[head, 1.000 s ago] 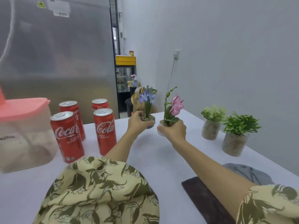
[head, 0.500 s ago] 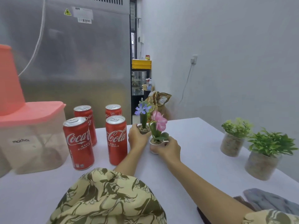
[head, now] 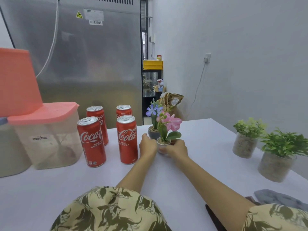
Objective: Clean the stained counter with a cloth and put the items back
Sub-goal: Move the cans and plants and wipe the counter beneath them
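Note:
Two small flower pots stand on the white counter (head: 208,147), just right of the cola cans. My right hand (head: 177,148) grips the white pot with the pink flower (head: 164,144), fingers curled round its side. Behind it is the grey pot with the blue flower (head: 153,132). My left hand (head: 147,145) lies low in front of that grey pot, its thumb lifted clear of it and its fingers hidden. A grey cloth (head: 280,198) and a dark cloth (head: 215,217) lie at the near right edge, partly behind my right sleeve.
Several red cola cans (head: 127,139) stand left of the pots. Further left are a clear container with a pink lid (head: 48,135) and a pink tub (head: 16,82). Two green plants in glass jars (head: 245,144) (head: 276,165) line the right edge. A steel fridge (head: 86,64) rises behind.
Both hands brought the two flower pots leftward and down beside the cans. The pots now stand on the counter, and my left hand has slid back off the grey pot.

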Motion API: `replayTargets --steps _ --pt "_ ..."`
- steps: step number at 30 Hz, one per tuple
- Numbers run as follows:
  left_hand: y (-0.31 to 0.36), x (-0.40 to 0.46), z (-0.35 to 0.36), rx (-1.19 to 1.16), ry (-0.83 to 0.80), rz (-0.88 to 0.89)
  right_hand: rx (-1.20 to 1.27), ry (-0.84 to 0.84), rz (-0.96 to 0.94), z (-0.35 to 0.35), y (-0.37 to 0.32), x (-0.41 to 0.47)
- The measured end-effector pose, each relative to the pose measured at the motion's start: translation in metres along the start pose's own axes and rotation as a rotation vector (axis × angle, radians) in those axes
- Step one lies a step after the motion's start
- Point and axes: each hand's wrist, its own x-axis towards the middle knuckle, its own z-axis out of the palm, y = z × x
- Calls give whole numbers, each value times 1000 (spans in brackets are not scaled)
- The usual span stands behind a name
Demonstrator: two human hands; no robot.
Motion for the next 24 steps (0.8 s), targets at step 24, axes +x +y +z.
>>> replayTargets --steps 24 --pt "30 -170 4 106 -236 113 -507 46 -237 -176 39 -122"
